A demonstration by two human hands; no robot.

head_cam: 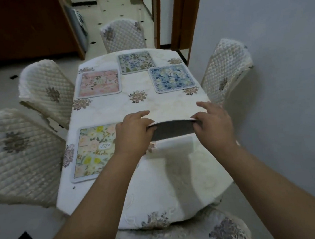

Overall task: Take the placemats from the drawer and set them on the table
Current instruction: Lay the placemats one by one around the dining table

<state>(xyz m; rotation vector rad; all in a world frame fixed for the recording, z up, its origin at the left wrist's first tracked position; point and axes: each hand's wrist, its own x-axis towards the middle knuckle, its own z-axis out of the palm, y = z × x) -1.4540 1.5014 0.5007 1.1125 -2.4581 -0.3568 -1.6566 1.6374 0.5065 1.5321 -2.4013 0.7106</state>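
At table centre, 6 o'clock being the wearer's end: oval table (159,187) under a cream flowered cloth. Quilted chairs ring it: head chair (122,35) at 12, right chair (226,70) at 2, upper left chair (45,92) at 10, lower left chair (18,154) at 8.

Four mats lie flat, all apart from one another:
- yellow placemat (94,152) at 8
- pink placemat (99,83) at 11
- blue placemat (171,77) at 1
- green placemat (136,62) at 12

A fifth, the held placemat (172,130), is raised over the cloth around 4, its dark grey underside facing the camera.

Left hand (133,130) grips its left end, fingers curled over the top edge. Right hand (212,122) pinches its right end, the other fingers reaching past it.
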